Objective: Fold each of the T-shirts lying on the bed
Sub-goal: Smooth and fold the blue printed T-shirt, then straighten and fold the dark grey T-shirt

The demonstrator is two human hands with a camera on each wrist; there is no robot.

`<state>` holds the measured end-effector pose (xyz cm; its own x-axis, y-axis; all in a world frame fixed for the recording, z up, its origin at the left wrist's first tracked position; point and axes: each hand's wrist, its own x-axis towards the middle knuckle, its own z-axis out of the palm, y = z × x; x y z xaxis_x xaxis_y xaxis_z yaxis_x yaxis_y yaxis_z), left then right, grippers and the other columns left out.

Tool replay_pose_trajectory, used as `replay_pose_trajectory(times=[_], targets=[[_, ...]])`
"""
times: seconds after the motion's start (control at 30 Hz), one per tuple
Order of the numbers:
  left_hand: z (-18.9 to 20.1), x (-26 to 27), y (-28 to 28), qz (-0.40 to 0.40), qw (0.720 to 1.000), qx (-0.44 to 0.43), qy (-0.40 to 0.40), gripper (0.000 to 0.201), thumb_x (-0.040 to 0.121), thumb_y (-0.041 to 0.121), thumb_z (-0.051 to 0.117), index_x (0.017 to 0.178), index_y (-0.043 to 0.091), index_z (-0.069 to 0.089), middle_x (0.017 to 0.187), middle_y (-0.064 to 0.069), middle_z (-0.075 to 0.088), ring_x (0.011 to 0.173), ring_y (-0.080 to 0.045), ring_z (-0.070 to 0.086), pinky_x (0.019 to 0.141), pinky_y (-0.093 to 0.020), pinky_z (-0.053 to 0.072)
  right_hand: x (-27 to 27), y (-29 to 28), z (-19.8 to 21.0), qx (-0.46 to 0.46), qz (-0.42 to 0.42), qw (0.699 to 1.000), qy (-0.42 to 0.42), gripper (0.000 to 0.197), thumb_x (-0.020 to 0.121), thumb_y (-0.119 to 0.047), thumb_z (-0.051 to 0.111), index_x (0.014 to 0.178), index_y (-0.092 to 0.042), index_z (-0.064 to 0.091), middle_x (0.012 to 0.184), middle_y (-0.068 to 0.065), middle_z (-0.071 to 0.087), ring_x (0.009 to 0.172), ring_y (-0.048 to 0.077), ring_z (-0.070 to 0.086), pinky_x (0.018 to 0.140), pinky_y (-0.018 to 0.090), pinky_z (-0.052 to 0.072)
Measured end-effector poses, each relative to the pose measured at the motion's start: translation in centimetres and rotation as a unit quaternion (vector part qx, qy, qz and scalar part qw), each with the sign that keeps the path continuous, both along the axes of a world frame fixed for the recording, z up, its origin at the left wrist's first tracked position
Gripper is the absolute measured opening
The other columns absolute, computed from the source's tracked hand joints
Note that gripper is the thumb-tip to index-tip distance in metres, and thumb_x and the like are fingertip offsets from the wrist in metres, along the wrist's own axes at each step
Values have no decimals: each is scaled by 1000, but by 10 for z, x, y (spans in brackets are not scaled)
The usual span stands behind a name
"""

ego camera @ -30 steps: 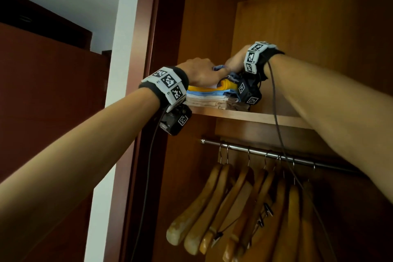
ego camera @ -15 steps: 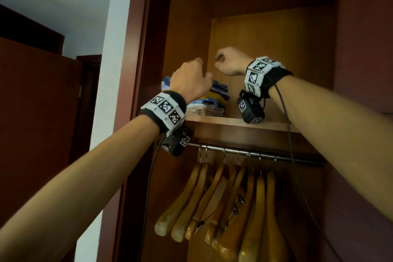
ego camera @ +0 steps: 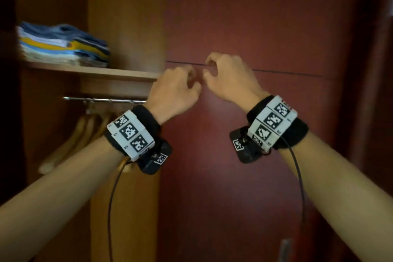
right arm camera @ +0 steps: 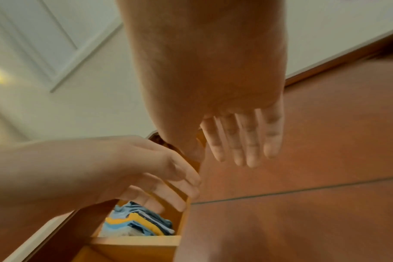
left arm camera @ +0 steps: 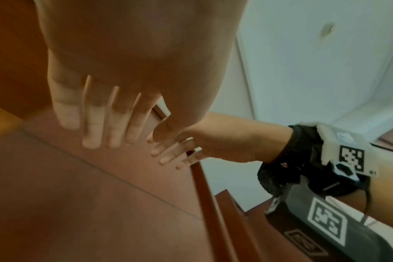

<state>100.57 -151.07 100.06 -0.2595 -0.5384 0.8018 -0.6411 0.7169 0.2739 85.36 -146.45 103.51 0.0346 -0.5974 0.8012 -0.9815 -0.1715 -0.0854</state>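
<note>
A stack of folded T-shirts [ego camera: 63,47] in blue, yellow, white and beige lies on the wardrobe shelf [ego camera: 95,71]; the right wrist view shows the same stack [right arm camera: 137,225]. My left hand [ego camera: 176,89] and right hand [ego camera: 227,76] hang close together in the air, right of the shelf and in front of the red-brown door panel. Both are away from the shirts, loosely curled, with nothing in them. Relaxed fingers [left arm camera: 105,124] show in the left wrist view, and those of the right hand [right arm camera: 242,141] in the right wrist view. No bed is in view.
A metal rail [ego camera: 104,100] under the shelf carries several wooden hangers [ego camera: 70,144]. A red-brown wardrobe door [ego camera: 265,27] fills the right half of the head view. Cables run from both wrist units down along the forearms.
Both hands have left the shirt stack and drawn back toward me and to the right. The head view has swung right, so the stack now sits at the far left.
</note>
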Motion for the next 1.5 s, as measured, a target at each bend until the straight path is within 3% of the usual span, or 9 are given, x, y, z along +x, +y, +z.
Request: replay_pose_trajectory(times=[0.13,0.27,0.4,0.6,0.7,0.83,1.07,1.27,1.5], targets=[[-39,-105,56,-94,992,60,-55,31,86,48,51,107,28,62,111,0,70,107,-30,65,89,-44,54,-96,80,-46,95,-115,988,-45,34,93,-40,57,120,-21,63,119,11,66,111,36,64,92,43,53],[-74,-208,121,-193,972,93,-96,24,93,42,52,107,26,63,115,-3,70,105,-31,66,85,-43,55,-176,165,-86,113,-204,967,-107,24,88,-40,58,101,-21,64,105,7,69,102,35,66,85,40,55],[-114,-324,208,-324,928,134,-127,27,85,41,50,98,25,67,101,1,73,97,-28,69,82,-43,58,-262,274,-125,110,-308,934,-140,27,92,-39,57,113,-24,65,112,4,69,102,32,66,89,43,56],[-173,-486,333,-448,861,120,-209,30,96,39,58,121,23,65,120,2,70,112,-25,65,93,-42,54,-377,428,-180,64,-454,873,-165,22,92,-35,55,110,-27,64,106,0,68,95,28,66,78,39,53],[-192,-559,388,-493,830,113,-234,28,96,37,58,119,21,65,115,2,70,108,-24,65,90,-39,53,-425,495,-196,46,-508,841,-179,24,87,-34,53,105,-25,66,104,0,70,96,29,67,80,40,55],[-205,-649,464,-538,795,110,-258,20,91,33,57,103,20,66,108,-2,71,103,-30,66,90,-45,55,-489,583,-214,44,-570,794,-207,21,86,-29,52,99,-24,68,99,1,73,94,30,67,80,45,57],[-245,-793,600,-605,726,65,-319,16,91,27,55,96,14,63,114,-7,68,103,-31,65,73,-32,46,-586,748,-277,-12,-647,714,-267,5,92,-32,61,93,-27,62,100,1,70,89,25,66,80,42,57],[-298,-892,738,-632,676,50,-376,20,95,29,56,103,11,60,108,-9,67,98,-31,61,82,-36,49,-660,898,-340,-23,-685,645,-338,13,95,-29,62,103,-20,67,106,4,70,91,25,67,78,44,59],[-314,-1012,897,-649,657,74,-376,27,99,31,58,112,7,59,114,-13,63,102,-34,61,89,-45,53,-773,1084,-370,17,-701,621,-350,15,94,-29,65,103,-17,68,106,8,70,91,28,67,83,44,57]])
